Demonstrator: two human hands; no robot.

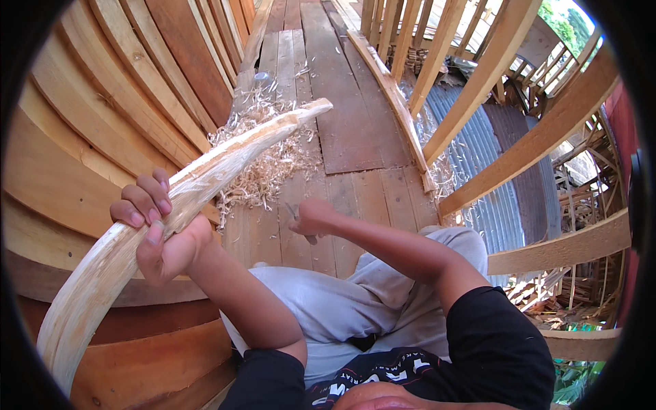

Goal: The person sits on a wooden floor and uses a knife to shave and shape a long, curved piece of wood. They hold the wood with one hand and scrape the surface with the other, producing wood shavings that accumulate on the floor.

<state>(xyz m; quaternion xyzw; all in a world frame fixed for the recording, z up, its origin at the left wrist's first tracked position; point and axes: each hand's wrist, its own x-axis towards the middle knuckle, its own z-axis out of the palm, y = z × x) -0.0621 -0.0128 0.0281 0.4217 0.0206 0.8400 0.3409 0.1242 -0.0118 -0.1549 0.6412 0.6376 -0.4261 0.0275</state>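
My left hand [167,229] is closed round a long, pale, curved piece of wood [205,167], its fingers over the top and thumb on the near side. The wood slants from the lower left up to a blunt, rough-cut tip at the upper middle. Its surface shows fresh shaving marks. My right hand [318,220] is closed in a fist over the floor, apart from the wood. A thin grey blade [291,210] juts from that fist, with another bit of it showing below. The fingers hide most of this tool.
Curled wood shavings [266,167] lie heaped on the plank floor [352,137] beyond my hands. A slatted wooden wall [102,130] stands close on the left. Wooden railing posts [482,82] run along the right, above corrugated metal sheets [471,164]. My bent legs [314,301] are below.
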